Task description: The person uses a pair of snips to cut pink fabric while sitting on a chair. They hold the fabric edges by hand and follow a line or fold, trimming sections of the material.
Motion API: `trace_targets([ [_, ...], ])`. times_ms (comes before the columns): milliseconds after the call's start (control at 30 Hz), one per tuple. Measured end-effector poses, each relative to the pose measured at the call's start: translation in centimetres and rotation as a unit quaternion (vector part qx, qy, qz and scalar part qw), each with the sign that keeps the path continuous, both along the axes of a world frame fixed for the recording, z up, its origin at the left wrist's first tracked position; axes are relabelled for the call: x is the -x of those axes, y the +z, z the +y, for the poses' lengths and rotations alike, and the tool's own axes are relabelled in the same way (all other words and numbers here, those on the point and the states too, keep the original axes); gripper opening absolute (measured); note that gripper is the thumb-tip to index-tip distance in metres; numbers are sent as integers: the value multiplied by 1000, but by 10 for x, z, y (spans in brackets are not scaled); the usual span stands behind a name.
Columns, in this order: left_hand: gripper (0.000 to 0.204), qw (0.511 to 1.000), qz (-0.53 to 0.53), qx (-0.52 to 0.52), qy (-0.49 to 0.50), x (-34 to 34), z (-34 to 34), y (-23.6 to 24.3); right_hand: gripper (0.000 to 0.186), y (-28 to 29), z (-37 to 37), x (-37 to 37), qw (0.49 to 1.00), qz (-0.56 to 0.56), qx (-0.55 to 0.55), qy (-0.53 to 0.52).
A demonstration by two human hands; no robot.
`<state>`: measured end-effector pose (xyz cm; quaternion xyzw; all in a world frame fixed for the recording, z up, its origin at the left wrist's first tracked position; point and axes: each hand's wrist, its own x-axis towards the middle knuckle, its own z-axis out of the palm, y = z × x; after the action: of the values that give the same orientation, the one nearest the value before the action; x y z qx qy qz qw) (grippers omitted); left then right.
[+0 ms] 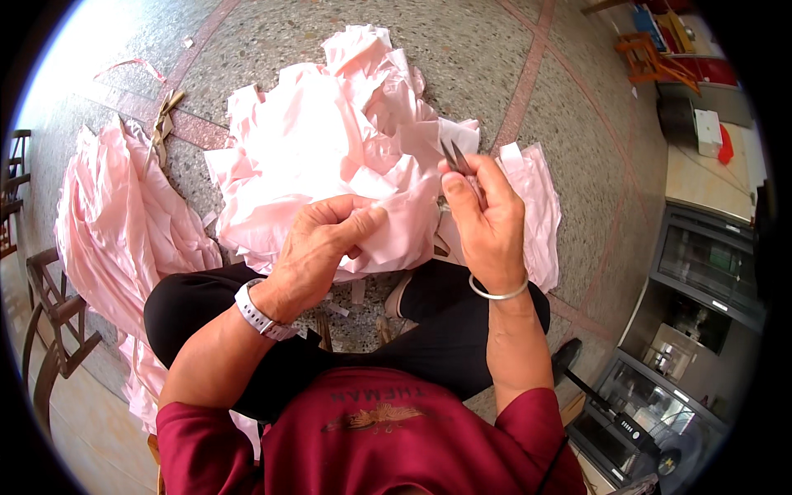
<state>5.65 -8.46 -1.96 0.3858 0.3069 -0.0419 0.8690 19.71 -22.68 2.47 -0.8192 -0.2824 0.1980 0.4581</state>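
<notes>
A big heap of pale pink fabric (305, 124) lies in front of me, with white strips or tags at some edges. My left hand (318, 247) is closed on its near side, thumb and forefinger pinching the cloth. To the right, my right hand (492, 214) is closed around small thread snips (456, 159). Their pointed blades stick up past the thumb, slightly apart, close to the fabric's right edge. The palm hides the handles of the snips.
More pink fabric (124, 206) is piled at my left, and another pink piece (535, 210) lies beyond my right wrist. Wooden chairs (62, 309) stand at the far left. Dark glass-fronted cabinets (701, 256) line the right side, with a fan (672, 458) at lower right.
</notes>
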Motion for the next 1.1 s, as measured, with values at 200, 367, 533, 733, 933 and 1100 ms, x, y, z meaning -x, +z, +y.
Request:
trace_targets([
  [200,18,999,-16,37,21,-1,1,-1,19,17,-6,13,973,200,52,103],
  [367,17,998,-10,60,30,-1,-1,-2,19,15,-6,10,969,179,108,134],
  [533,18,998,-5,65,25,-2,-1,-1,18,8,-8,9,972,166,100,132],
  [733,18,998,-8,51,21,-1,-1,-2,18,10,-5,10,972,160,105,135],
  [933,19,998,-17,60,29,0,-1,-1,19,9,-4,10,971,167,100,135],
  [1100,19,998,-17,58,34,0,-1,-3,20,8,-4,10,971,168,101,136],
])
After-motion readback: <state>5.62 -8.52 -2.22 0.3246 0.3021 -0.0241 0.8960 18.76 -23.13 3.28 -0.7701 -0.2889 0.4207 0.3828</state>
